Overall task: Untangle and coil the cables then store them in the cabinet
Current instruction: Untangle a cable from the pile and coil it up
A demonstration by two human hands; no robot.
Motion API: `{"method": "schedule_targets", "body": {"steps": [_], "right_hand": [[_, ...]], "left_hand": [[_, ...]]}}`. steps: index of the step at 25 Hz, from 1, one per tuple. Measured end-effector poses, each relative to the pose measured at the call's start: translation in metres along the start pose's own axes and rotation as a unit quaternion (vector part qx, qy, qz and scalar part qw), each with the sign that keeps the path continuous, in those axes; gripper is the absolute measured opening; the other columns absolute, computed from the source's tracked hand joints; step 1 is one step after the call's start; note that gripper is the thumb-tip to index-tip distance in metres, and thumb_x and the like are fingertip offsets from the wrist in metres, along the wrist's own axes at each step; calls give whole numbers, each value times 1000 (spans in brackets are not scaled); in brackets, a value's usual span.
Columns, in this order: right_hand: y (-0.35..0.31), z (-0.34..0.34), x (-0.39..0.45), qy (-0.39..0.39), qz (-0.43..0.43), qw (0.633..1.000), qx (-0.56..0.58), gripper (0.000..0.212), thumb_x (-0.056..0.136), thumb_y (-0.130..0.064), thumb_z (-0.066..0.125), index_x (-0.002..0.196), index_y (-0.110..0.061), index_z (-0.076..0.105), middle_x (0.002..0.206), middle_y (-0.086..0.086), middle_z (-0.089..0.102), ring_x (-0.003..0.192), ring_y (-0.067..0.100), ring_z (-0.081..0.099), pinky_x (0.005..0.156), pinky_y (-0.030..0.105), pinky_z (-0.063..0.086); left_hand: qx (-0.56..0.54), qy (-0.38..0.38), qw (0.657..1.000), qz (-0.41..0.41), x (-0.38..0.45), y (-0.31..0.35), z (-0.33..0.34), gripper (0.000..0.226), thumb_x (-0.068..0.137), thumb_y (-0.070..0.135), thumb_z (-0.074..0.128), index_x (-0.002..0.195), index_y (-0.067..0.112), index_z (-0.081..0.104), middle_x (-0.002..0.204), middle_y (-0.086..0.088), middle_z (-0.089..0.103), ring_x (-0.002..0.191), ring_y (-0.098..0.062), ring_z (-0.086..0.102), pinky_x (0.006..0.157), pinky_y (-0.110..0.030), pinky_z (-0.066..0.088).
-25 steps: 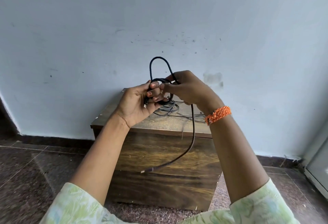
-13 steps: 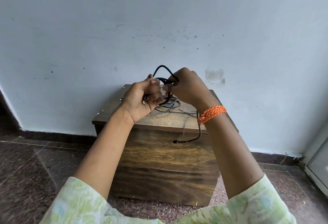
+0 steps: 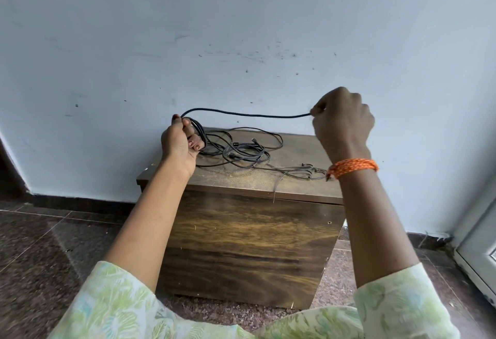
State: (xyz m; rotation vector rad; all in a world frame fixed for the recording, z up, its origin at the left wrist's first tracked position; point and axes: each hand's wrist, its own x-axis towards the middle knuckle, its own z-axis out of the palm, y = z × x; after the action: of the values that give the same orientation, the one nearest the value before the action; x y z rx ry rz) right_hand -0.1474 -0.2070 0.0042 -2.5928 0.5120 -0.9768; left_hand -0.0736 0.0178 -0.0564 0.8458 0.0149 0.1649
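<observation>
Left hand held coiled black cable in closed grip above cabinet; right hand pinched its free end, stretched between them. Loose cables lay tangled on cabinet top.

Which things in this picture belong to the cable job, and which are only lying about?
Belong to the job:
- thin black cable stretched between left hand and right hand
- tangled dark cables on the cabinet top
- brown wooden cabinet

Only about:
- orange braided wristband
- white door frame
</observation>
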Motion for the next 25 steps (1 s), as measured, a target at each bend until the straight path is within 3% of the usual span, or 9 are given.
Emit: {"method": "schedule_targets", "body": {"steps": [3, 4, 6, 9, 11, 14, 17, 20, 25], "right_hand": [[-26, 9, -17, -223, -119, 967, 16, 13, 88, -11, 58, 93, -8, 70, 86, 9, 70, 70, 15, 68, 58, 22, 49], [-35, 9, -24, -333, -136, 930, 78, 14, 90, -14, 60, 86, -7, 71, 72, 3, 69, 48, 6, 59, 46, 15, 43], [-47, 10, -30, -415, -145, 882, 169, 24, 92, -21, 60, 81, -4, 74, 55, -2, 61, 33, 6, 37, 36, 14, 28], [-49, 20, -23, -329, -136, 908, 220, 32, 93, -25, 58, 76, -2, 72, 52, -3, 56, 34, 5, 38, 39, 19, 32], [-43, 25, -16, -223, -99, 939, 241, 30, 93, -21, 55, 71, -6, 68, 69, -1, 66, 50, 10, 54, 53, 29, 46], [-33, 30, -6, -138, -56, 953, 262, 31, 94, -20, 50, 66, -16, 63, 94, -2, 73, 69, 23, 56, 62, 33, 45], [-26, 28, -2, -120, -48, 959, 252, 41, 93, -42, 56, 61, -17, 61, 59, -8, 58, 54, 16, 49, 54, 27, 36], [-12, 20, 2, -125, -50, 956, 260, 49, 88, -53, 58, 60, -13, 62, 44, -12, 49, 42, 6, 40, 46, 24, 28], [3, 14, 9, -117, -57, 948, 290, 15, 90, -23, 65, 79, -16, 72, 67, 0, 58, 59, 10, 48, 52, 22, 36]], "left_hand": [[96, -67, 993, -1, -4, -7, 8, 39, 103, 23, 27, 66, 19, 40, 40, 10, 35, 36, -6, 33, 44, -20, 30], [132, -101, 986, -18, -7, -10, 12, 38, 103, 23, 28, 67, 19, 40, 42, 9, 40, 38, -7, 40, 47, -21, 35], [214, -156, 964, -35, -17, -16, 19, 39, 103, 24, 27, 67, 19, 42, 47, 5, 49, 44, -10, 49, 48, -20, 43], [254, -228, 937, -72, -28, -20, 25, 39, 102, 25, 25, 68, 16, 43, 43, 5, 43, 34, -9, 38, 39, -18, 31], [234, -258, 931, -109, -31, -17, 25, 39, 102, 28, 26, 67, 17, 39, 39, 10, 29, 29, -4, 21, 39, -20, 17], [203, -283, 928, -129, -31, -12, 24, 39, 102, 32, 28, 66, 19, 38, 37, 11, 24, 28, -2, 17, 40, -21, 12], [185, -289, 931, -124, -31, -13, 26, 38, 101, 34, 29, 67, 19, 37, 37, 11, 24, 28, 0, 19, 37, -19, 12], [125, -283, 943, -122, -28, -9, 24, 36, 101, 34, 30, 68, 19, 38, 38, 11, 26, 30, -2, 15, 36, -18, 13], [-12, -300, 945, -130, -26, 0, 21, 29, 98, 28, 32, 73, 17, 42, 47, 10, 30, 37, -5, 21, 39, -16, 28]]}}
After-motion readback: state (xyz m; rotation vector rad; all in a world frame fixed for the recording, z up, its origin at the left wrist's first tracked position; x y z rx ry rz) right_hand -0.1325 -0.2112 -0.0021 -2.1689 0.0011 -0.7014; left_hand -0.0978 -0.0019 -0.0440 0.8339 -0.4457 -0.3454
